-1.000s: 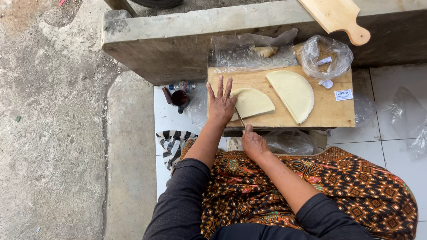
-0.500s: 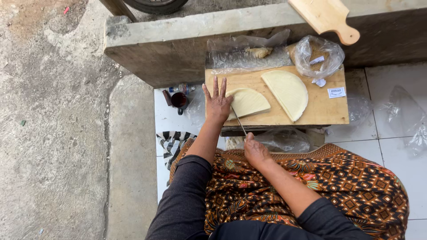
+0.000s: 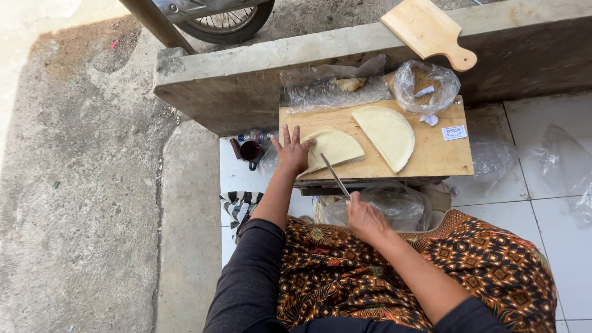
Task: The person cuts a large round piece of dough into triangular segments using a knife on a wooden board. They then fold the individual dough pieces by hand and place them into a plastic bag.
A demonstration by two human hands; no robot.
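Fingers spread, your left hand (image 3: 291,152) pressed flat on the smaller dough piece (image 3: 333,148) on the cutting board (image 3: 431,157); your right hand (image 3: 365,217) gripped a knife (image 3: 334,175) cutting it.

two pale dough pieces (image 3: 388,132), two wooden boards (image 3: 431,154), one knife (image 3: 335,175), one dark cup (image 3: 251,150), two hands (image 3: 292,151).

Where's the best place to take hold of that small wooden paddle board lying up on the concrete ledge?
Take the small paddle board by its narrow rounded handle, which points toward the lower right past the ledge edge. Come from the right: a grip closes around the handle, while the blade is wide and flat.
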